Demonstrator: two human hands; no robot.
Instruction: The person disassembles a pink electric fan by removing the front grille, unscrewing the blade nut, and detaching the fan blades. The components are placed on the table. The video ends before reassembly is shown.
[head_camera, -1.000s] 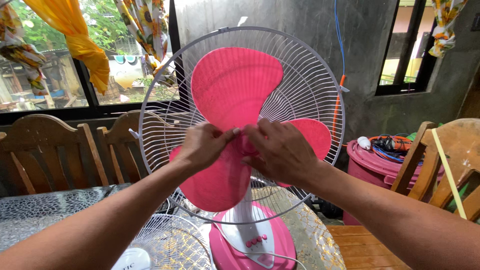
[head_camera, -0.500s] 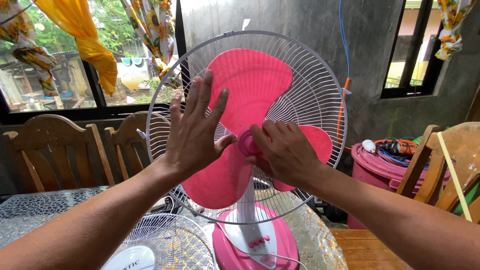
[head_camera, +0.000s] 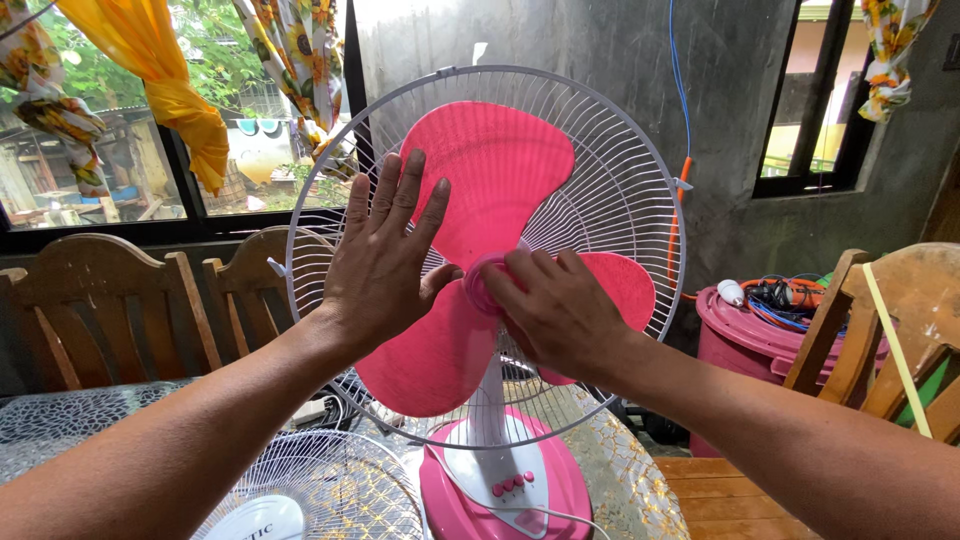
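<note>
A pink and white desk fan stands on the table with its front grille off. Its pink blade (head_camera: 500, 170) sits in front of the white rear grille (head_camera: 620, 190). My left hand (head_camera: 385, 260) is flat and spread against the blade, fingers pointing up. My right hand (head_camera: 560, 310) is closed around the pink hub cap (head_camera: 482, 283) at the blade's centre. The fan's pink base (head_camera: 505, 485) with its buttons is below my hands.
The removed white front grille (head_camera: 310, 490) lies on the patterned table (head_camera: 60, 425) at lower left. Wooden chairs (head_camera: 110, 310) stand behind the table and one (head_camera: 880, 330) at right. A pink bin (head_camera: 745, 340) holding cables sits by the grey wall.
My left hand left the hub and spread flat against the blade. My right hand stayed on the hub cap, its fingers shifting around it.
</note>
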